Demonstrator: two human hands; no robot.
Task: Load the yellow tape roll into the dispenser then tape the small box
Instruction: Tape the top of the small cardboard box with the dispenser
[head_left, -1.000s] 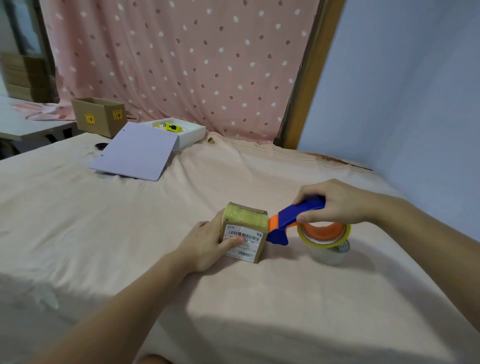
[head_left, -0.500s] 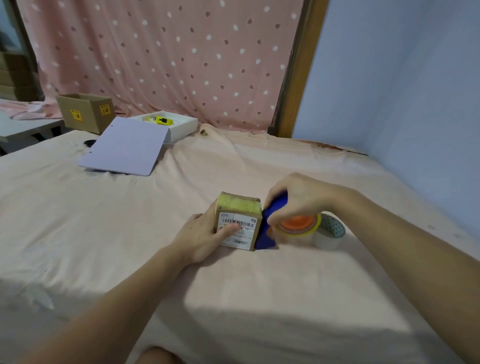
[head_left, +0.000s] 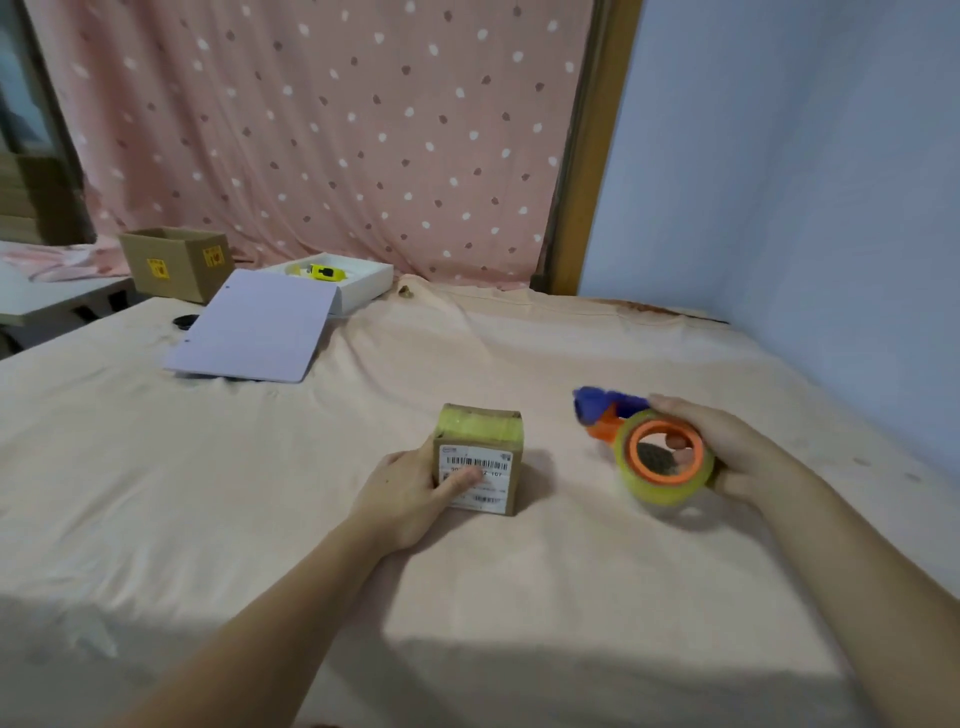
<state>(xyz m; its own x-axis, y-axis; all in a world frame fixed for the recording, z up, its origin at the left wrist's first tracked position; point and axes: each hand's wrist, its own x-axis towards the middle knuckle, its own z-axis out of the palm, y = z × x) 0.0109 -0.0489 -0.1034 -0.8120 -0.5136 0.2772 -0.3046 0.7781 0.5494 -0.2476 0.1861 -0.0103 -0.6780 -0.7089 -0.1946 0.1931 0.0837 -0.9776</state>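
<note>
The small box (head_left: 480, 457) sits in the middle of the bed (head_left: 467, 597). It is brown, with yellow tape across its top and a white label with black bars on the front. The left hand (head_left: 410, 493) holds the box from its left side, with the thumb pressed on the label, so its fingers are wrapped on the box. Well apart to the right, the right hand (head_left: 727, 452) holds the dispenser (head_left: 618, 415), its fingers closed around it. The dispenser is blue and orange, a bit blurry, and the yellow tape roll (head_left: 665, 462) sits on its orange wheel. The bed has a peach sheet with soft wrinkles. Behind it hangs a pink curtain (head_left: 322, 130) with white and brown dots, and a blue wall (head_left: 805, 182) stands on the right. At the back of the bed lie a pale purple sheet (head_left: 254, 327), a white box (head_left: 358, 280) with something yellow inside, and a brown cardboard box (head_left: 176, 262)
</note>
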